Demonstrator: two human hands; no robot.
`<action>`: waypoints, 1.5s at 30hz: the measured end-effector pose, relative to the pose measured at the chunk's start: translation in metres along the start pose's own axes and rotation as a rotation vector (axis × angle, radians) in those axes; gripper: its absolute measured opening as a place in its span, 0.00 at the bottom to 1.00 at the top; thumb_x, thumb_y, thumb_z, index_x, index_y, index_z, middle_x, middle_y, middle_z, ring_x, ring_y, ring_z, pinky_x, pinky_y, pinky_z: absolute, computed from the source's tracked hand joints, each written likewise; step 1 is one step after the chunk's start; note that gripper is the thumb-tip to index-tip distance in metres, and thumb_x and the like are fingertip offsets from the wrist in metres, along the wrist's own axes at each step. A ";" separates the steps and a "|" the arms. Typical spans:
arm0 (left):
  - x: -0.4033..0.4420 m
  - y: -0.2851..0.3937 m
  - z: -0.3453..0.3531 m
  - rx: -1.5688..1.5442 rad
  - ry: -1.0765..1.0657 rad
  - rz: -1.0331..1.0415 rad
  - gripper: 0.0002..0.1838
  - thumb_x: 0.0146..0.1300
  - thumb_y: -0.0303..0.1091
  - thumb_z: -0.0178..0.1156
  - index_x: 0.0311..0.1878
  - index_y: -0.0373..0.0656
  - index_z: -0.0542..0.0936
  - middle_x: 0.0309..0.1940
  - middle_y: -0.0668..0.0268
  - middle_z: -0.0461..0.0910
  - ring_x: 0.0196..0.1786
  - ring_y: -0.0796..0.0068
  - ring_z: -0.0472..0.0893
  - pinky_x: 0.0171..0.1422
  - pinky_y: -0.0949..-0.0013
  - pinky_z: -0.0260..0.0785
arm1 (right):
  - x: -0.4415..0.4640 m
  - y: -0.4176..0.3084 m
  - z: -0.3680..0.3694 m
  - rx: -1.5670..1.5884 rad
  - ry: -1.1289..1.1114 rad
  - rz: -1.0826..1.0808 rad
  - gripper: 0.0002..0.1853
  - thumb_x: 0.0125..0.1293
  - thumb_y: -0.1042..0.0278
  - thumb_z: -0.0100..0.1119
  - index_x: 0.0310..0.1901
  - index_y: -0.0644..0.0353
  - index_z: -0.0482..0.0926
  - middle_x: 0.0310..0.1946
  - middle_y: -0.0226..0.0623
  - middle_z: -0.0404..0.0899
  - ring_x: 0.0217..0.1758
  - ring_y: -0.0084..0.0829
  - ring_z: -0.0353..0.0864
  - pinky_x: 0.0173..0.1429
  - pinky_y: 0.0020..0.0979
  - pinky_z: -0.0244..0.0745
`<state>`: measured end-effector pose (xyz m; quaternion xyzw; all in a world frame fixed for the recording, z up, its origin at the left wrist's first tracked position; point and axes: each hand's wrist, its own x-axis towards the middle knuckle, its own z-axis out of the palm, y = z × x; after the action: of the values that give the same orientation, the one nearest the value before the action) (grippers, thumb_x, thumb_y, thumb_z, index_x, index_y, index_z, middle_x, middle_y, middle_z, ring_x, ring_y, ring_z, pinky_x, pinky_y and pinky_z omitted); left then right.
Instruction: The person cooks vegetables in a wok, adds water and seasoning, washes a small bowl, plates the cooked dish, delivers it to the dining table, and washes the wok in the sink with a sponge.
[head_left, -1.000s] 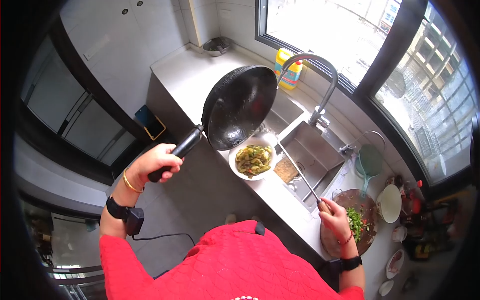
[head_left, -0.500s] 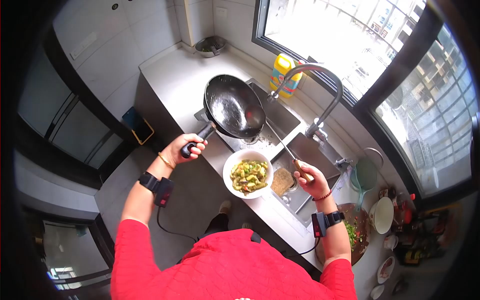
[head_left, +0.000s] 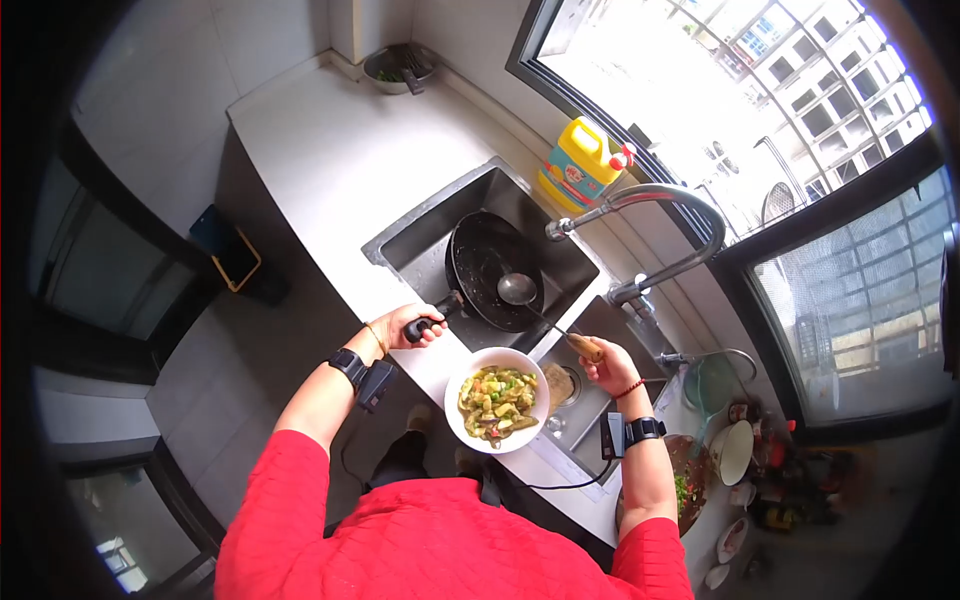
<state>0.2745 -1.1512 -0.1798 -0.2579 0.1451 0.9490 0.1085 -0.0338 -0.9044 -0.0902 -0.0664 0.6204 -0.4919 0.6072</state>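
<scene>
My left hand (head_left: 412,328) is closed around the black handle of a wok (head_left: 470,265). The dark wok sits tilted inside the left basin of the sink (head_left: 412,250). In my right hand (head_left: 612,368) is the wooden handle of a ladle (head_left: 516,289), its round metal bowl over the wok's inside. On the counter edge between my hands stands a white bowl (head_left: 455,425) filled with cooked green and yellow vegetable pieces (head_left: 497,403).
A curved faucet (head_left: 690,200) arches over the sink. Behind it stands a yellow jug (head_left: 580,165). A sponge-like brown pad (head_left: 558,385) lies in the right basin. At the right are a cutting board with chopped greens (head_left: 684,490) and a white basin (head_left: 735,452). A grey bowl (head_left: 395,72) sits in the far corner.
The wok has gone down from above the sink into the left basin, with my left hand still on its handle. The ladle's bowl now shows over the wok. The view has shifted.
</scene>
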 end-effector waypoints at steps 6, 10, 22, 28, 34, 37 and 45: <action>0.006 0.008 -0.029 0.519 0.229 0.050 0.16 0.59 0.45 0.55 0.30 0.40 0.74 0.18 0.67 0.73 0.18 0.78 0.75 0.19 0.78 0.68 | 0.010 -0.015 -0.024 -1.558 0.751 -0.263 0.21 0.54 0.66 0.48 0.52 0.57 0.72 0.46 0.39 0.75 0.53 0.39 0.72 0.55 0.41 0.66; -0.001 0.007 -0.010 0.961 0.606 0.231 0.20 0.61 0.46 0.49 0.27 0.36 0.74 0.17 0.63 0.76 0.14 0.76 0.76 0.15 0.76 0.67 | 0.017 -0.022 -0.067 -2.142 0.985 -0.439 0.26 0.55 0.70 0.42 0.59 0.63 0.62 0.63 0.38 0.56 0.69 0.37 0.46 0.69 0.40 0.43; -0.084 -0.081 0.035 0.909 1.186 0.982 0.08 0.61 0.29 0.47 0.32 0.39 0.75 0.24 0.65 0.74 0.21 0.77 0.74 0.23 0.75 0.67 | 0.004 -0.007 -0.105 -1.774 0.897 -0.599 0.21 0.57 0.70 0.48 0.55 0.60 0.67 0.56 0.40 0.65 0.62 0.36 0.60 0.62 0.35 0.56; -0.042 -0.151 0.057 0.828 0.813 0.469 0.12 0.65 0.34 0.42 0.44 0.39 0.72 0.22 0.66 0.75 0.17 0.81 0.74 0.19 0.79 0.67 | -0.024 0.102 -0.040 -0.794 0.254 -0.480 0.11 0.62 0.66 0.49 0.39 0.64 0.78 0.17 0.32 0.75 0.17 0.18 0.72 0.21 0.21 0.66; -0.015 -0.157 0.071 1.287 0.881 0.425 0.16 0.65 0.40 0.40 0.50 0.39 0.65 0.19 0.58 0.74 0.16 0.71 0.75 0.20 0.68 0.69 | -0.023 0.116 0.005 -0.787 0.026 -0.428 0.14 0.64 0.64 0.45 0.43 0.65 0.75 0.16 0.32 0.75 0.17 0.18 0.73 0.19 0.20 0.66; -0.003 -0.169 0.052 1.152 0.874 0.367 0.19 0.65 0.43 0.34 0.47 0.36 0.64 0.17 0.55 0.74 0.16 0.67 0.76 0.20 0.66 0.70 | -0.017 0.117 0.010 -0.852 -0.012 -0.459 0.14 0.65 0.65 0.43 0.42 0.66 0.74 0.15 0.31 0.74 0.16 0.19 0.72 0.19 0.21 0.66; -0.020 -0.187 0.069 0.808 0.726 0.603 0.20 0.65 0.39 0.37 0.56 0.37 0.60 0.18 0.57 0.75 0.15 0.72 0.75 0.20 0.69 0.70 | -0.011 0.119 0.020 -0.833 -0.074 -0.426 0.09 0.64 0.70 0.43 0.31 0.64 0.73 0.14 0.31 0.72 0.13 0.20 0.69 0.15 0.23 0.63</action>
<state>0.3124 -0.9565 -0.1532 -0.4506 0.5869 0.6597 -0.1315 0.0462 -0.8471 -0.1607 -0.4478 0.7154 -0.3118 0.4363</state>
